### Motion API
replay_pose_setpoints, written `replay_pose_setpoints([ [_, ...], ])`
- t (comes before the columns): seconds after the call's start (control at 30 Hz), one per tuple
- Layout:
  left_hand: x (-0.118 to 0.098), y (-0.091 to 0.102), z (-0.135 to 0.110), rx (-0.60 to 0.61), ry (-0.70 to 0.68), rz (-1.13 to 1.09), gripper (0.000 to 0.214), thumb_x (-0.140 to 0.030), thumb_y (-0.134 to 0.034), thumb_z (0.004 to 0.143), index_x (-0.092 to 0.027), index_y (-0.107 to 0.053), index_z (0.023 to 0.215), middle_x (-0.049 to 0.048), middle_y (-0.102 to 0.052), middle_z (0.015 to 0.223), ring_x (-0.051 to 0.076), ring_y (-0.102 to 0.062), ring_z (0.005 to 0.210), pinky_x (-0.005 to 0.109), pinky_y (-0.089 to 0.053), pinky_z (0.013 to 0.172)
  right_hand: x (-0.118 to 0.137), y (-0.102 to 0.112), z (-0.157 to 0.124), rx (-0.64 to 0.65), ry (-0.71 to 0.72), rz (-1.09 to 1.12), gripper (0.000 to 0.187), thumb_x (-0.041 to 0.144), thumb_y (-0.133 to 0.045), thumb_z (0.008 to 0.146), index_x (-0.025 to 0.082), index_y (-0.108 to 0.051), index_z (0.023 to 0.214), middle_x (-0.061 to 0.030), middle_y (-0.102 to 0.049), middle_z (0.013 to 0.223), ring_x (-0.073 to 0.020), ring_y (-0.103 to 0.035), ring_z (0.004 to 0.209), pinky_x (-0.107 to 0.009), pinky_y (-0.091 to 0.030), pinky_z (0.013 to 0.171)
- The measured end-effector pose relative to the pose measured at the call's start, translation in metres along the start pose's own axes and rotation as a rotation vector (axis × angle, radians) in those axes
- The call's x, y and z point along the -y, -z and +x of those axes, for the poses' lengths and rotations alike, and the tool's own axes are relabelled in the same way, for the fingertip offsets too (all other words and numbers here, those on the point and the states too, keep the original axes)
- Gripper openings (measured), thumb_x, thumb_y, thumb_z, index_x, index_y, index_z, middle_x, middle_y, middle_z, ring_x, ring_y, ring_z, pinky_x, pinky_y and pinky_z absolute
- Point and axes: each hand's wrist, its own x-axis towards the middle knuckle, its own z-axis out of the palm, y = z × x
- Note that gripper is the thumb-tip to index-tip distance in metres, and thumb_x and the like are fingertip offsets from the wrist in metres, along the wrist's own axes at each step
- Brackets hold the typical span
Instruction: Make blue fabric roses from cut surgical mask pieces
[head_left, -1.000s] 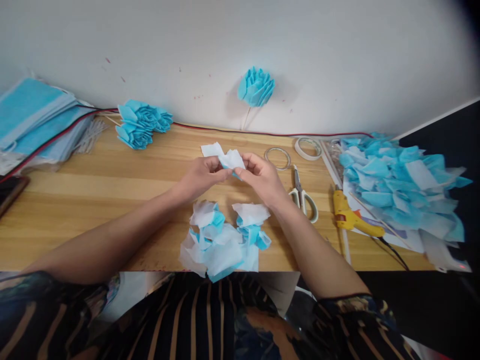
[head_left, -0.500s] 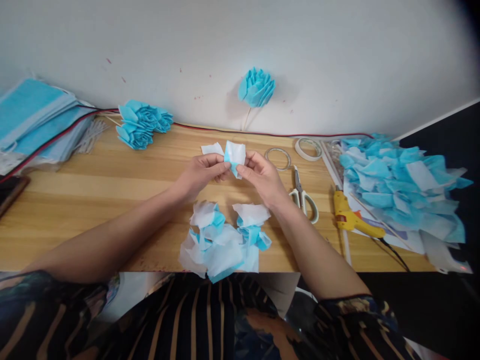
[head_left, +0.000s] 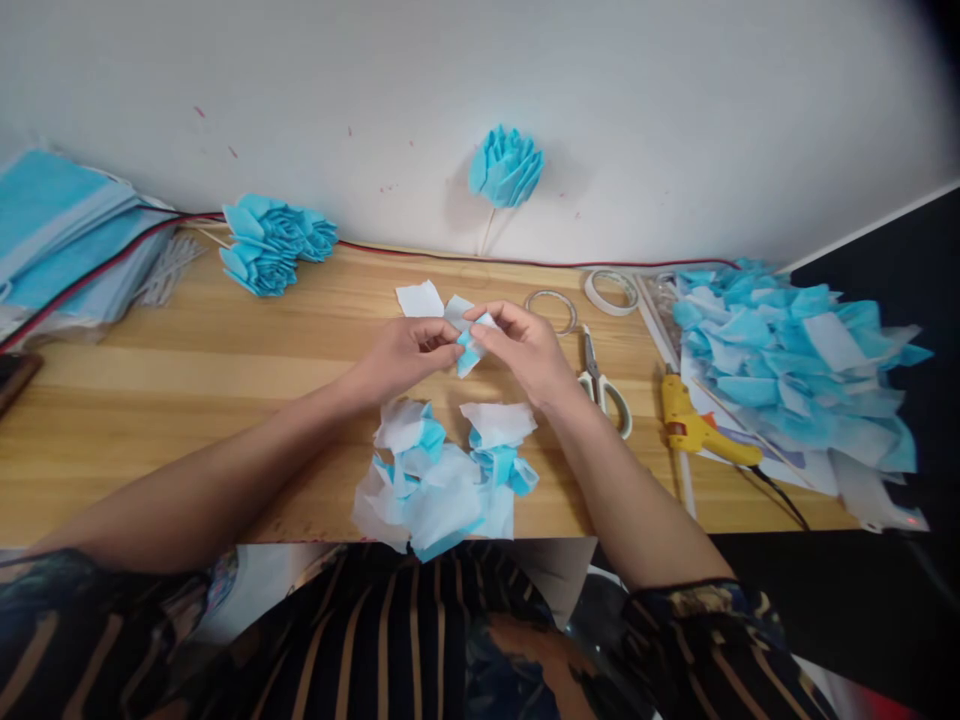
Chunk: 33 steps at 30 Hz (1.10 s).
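Above the table [head_left: 187, 380] we pinch one fabric piece [head_left: 463, 340] between left hand [head_left: 401, 355] and right hand [head_left: 525, 350]; scrap pile [head_left: 442, 475] below, scissors [head_left: 600, 380] beside.

- The widest open stretch of the surface [head_left: 187, 400] lies left of the left forearm — bare wood from the front edge back toward the wall.
- The left hand [head_left: 401, 355] and right hand [head_left: 525, 350] meet mid-surface, both pinching a small folded piece [head_left: 466, 355]. The forearms fence in the pile of scraps [head_left: 442, 480] at the front edge between them.
- Just right of the right hand lie scissors [head_left: 596, 375], then a glue gun [head_left: 684, 425] with its cord — only narrow gaps between.
- Behind the hands, tape rolls [head_left: 553, 310] and a white slip [head_left: 420, 298] sit near the wall.
- A heap of cut pieces [head_left: 787, 360] fills the right end.
- The far left corner is taken by stacked sheets [head_left: 60, 240] and paper flowers [head_left: 270, 245].
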Motion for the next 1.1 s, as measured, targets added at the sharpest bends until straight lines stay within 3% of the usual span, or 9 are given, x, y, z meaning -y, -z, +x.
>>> replay_pose_setpoints([
  [0.17,0.0048,0.0021,0.0031,-0.013,0.018,-0.042,0.026,-0.040,-0.070,0.081,-0.016,-0.066,0.073,0.0002,-0.064,0.067,0.011,-0.056,0.064,0.024,-0.044,0.063,-0.0008,0.0014,0.0012,-0.046,0.098,-0.114,0.017,0.035,-0.072,0.083,0.022,-0.073,0.095,0.0039,-0.065,0.078,-0.0110,-0.056,0.068,-0.026,-0.047,0.066],
  [0.33,0.0037,0.0031,0.0041,-0.030,0.060,-0.128,0.029,-0.043,-0.072,0.079,-0.015,-0.066,0.072,0.0001,-0.064,0.066,0.010,-0.054,0.062,0.024,-0.044,0.064,0.0018,-0.0002,0.0001,-0.121,0.238,-0.289,0.022,0.026,-0.073,0.082,0.024,-0.073,0.104,0.0007,-0.074,0.099,-0.0157,-0.066,0.088,-0.031,-0.054,0.084],
  [0.5,0.0001,0.0041,0.0038,-0.056,0.104,-0.200,0.029,-0.041,-0.073,0.076,-0.015,-0.064,0.070,-0.0002,-0.063,0.062,0.009,-0.052,0.058,0.023,-0.043,0.061,0.0007,0.0002,-0.0007,-0.136,0.401,-0.479,0.009,0.020,-0.069,0.086,0.026,-0.073,0.091,0.0000,-0.076,0.094,-0.0181,-0.069,0.087,-0.034,-0.056,0.083],
  [0.67,-0.0040,0.0047,0.0029,-0.065,0.149,-0.222,0.026,-0.039,-0.071,0.077,-0.016,-0.063,0.068,-0.0002,-0.063,0.060,0.009,-0.053,0.055,0.023,-0.042,0.059,0.0001,0.0013,0.0002,-0.128,0.551,-0.552,0.023,0.007,-0.058,0.082,0.025,-0.071,0.085,-0.0017,-0.077,0.105,-0.0213,-0.070,0.103,-0.041,-0.054,0.095],
  [0.77,-0.0044,0.0054,0.0026,-0.069,0.150,-0.225,0.025,-0.038,-0.070,0.077,-0.016,-0.063,0.067,-0.0002,-0.062,0.059,0.009,-0.052,0.055,0.023,-0.042,0.059,0.0016,0.0021,-0.0003,-0.110,0.470,-0.479,0.021,0.011,-0.057,0.084,0.026,-0.071,0.088,-0.0026,-0.075,0.113,-0.0216,-0.069,0.108,-0.041,-0.055,0.094],
  [0.87,-0.0026,0.0062,0.0033,-0.071,0.131,-0.213,0.026,-0.038,-0.070,0.078,-0.015,-0.062,0.067,-0.0002,-0.062,0.059,0.008,-0.052,0.055,0.022,-0.040,0.058,0.0026,0.0046,-0.0001,-0.034,0.317,-0.206,0.020,0.022,-0.056,0.091,0.027,-0.069,0.105,-0.0030,-0.075,0.120,-0.0210,-0.069,0.114,-0.038,-0.056,0.095],
  [0.97,0.0003,0.0062,0.0044,-0.071,0.100,-0.180,0.026,-0.038,-0.071,0.078,-0.015,-0.064,0.069,-0.0007,-0.061,0.060,0.008,-0.051,0.056,0.023,-0.040,0.059,0.0015,0.0075,0.0014,0.013,0.143,0.033,0.032,0.043,-0.051,0.098,0.028,-0.065,0.123,-0.0033,-0.075,0.122,-0.0210,-0.069,0.114,-0.038,-0.056,0.096],
  [1.1,0.0022,0.0042,0.0040,-0.061,0.041,-0.097,0.024,-0.039,-0.071,0.079,-0.015,-0.066,0.072,-0.0012,-0.060,0.061,0.009,-0.051,0.058,0.023,-0.039,0.059,-0.0013,0.0079,0.0025,-0.016,0.033,0.046,0.051,0.064,-0.051,0.096,0.025,-0.068,0.124,-0.0045,-0.076,0.114,-0.0220,-0.070,0.109,-0.039,-0.057,0.095],
])
